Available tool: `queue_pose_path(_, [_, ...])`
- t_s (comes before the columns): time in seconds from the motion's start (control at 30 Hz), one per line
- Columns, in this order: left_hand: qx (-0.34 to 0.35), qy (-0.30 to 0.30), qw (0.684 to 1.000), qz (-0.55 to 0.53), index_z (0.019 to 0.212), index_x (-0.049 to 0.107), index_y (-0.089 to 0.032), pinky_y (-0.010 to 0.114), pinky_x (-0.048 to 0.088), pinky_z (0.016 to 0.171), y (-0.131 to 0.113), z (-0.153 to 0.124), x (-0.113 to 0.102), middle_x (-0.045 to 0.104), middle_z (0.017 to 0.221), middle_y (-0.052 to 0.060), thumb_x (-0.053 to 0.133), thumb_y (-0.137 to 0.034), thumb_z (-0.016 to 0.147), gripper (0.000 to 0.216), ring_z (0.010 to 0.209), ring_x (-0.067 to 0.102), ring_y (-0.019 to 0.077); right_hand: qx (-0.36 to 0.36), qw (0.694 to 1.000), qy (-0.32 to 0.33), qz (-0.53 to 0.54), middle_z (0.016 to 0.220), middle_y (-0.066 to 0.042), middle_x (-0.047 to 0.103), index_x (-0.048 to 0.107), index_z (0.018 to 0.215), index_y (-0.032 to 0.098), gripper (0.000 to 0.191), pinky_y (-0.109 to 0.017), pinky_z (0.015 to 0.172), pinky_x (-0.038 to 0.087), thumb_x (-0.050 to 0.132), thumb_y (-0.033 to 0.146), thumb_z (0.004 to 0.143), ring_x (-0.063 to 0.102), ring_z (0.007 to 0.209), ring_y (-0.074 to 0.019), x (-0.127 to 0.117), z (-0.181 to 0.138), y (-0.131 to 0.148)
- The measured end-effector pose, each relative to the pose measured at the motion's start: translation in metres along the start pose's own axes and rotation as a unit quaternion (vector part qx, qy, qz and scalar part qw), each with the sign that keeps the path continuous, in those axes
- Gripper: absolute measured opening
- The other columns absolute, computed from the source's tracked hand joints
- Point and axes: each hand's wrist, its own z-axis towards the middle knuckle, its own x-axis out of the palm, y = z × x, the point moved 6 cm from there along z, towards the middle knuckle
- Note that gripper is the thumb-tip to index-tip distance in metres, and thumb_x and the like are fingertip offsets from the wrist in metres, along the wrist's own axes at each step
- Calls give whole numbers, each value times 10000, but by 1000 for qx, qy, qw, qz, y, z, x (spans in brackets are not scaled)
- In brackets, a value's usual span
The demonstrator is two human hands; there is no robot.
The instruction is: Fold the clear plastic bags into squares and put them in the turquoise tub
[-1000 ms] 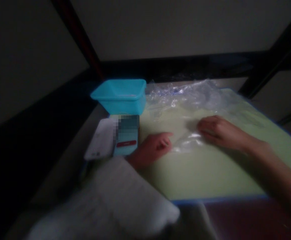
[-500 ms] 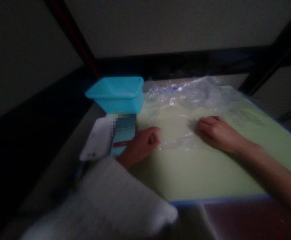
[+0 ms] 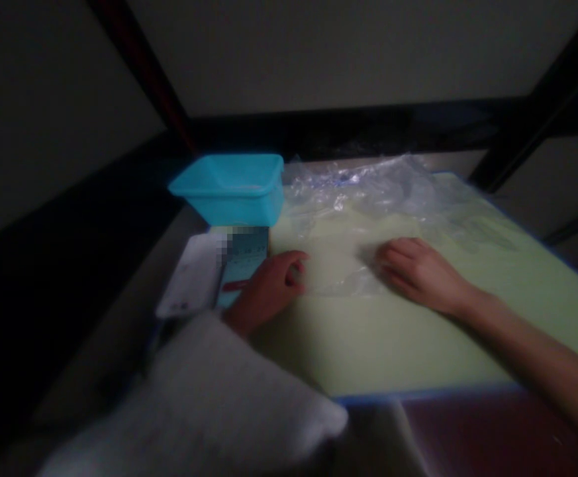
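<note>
Near the tub (image 3: 243,207), the left hand (image 3: 267,283) partly hides a lit phone (image 3: 241,266); I can't make out either hand's grip.

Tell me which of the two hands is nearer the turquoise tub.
The left hand, with the pale sleeve; the right hand, its forearm bare, lies farther from the turquoise tub.

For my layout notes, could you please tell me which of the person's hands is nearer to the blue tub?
Left: the left hand is on the near side of the blue tub, slightly rightward; the right hand is farther off, well to the tub's right.
</note>
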Motion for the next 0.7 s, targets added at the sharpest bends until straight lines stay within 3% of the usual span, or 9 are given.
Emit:
queue_pose_path(0.1, [52,-52,996,44,1108,571,-147,347,523,812,-9,-1,-2,628,1057,67,541,-31,717,409,837,631,167,1,1000,-9,19,898,-129,627,616,958,117,236,-404,788,463,414,234,926,582,847,-242,-3,0,1])
queue_pose_path(0.2, [150,-79,982,78,1168,539,-139,397,434,1006,-29,-11,6,567,1231,112,522,-119,806,363,1153,539,222,-17,998,2,57,1104,-151,639,588,1148,115,336,-442,942,429,417,323,945,586,1030,-254,-3,0,9])
queue_pose_path(0.3, [223,-3,968,112,1347,390,-139,383,338,1106,-45,-24,31,414,1433,137,510,-283,880,503,1332,384,220,-41,995,44,85,1425,-190,424,341,1419,97,612,-494,1092,278,412,465,936,400,1309,-286,6,-4,20])
queue_pose_path(0.43, [269,89,943,175,1415,252,-29,394,216,1163,-52,-36,55,233,1517,207,458,-459,909,696,1429,166,250,-45,990,86,100,1542,-180,112,22,1501,110,846,-469,1129,226,379,591,903,176,1410,-288,25,-11,26])
queue_pose_path(0.7, [253,120,932,232,1428,232,-42,430,180,1162,-44,-37,56,179,1531,198,417,-501,920,710,1435,112,261,-19,990,124,65,1543,-148,52,-66,1493,143,891,-428,1151,198,376,624,887,158,1410,-275,38,-20,20])
